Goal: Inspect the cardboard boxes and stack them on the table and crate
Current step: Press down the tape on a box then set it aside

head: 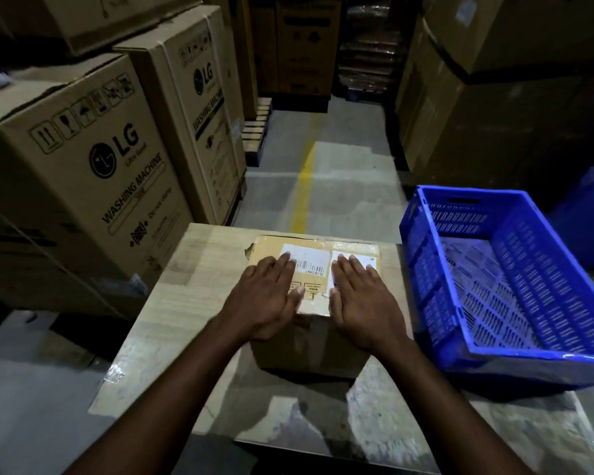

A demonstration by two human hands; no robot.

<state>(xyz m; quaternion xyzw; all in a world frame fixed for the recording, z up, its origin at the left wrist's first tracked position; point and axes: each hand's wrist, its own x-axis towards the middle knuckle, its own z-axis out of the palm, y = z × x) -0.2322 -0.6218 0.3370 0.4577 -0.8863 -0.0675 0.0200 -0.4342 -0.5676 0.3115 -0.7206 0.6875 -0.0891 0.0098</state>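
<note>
A small cardboard box [323,248] with white barcode labels on its top stands on the light wooden table [199,262], near the table's middle. Its upper left corner is torn. My left hand [268,296] lies flat on the left half of the box top, fingers stretched out and apart. My right hand [360,299] lies flat on the right half in the same way, covering part of a label. Neither hand grips the box. A blue plastic crate [535,323] stands tilted at the table's right edge, with nothing inside it.
Tall LG washing machine cartons [93,173] stand stacked on the left, close to the table. More large cartons [467,108] rise on the right behind the crate. A concrete aisle with a yellow line [304,186] runs ahead between them.
</note>
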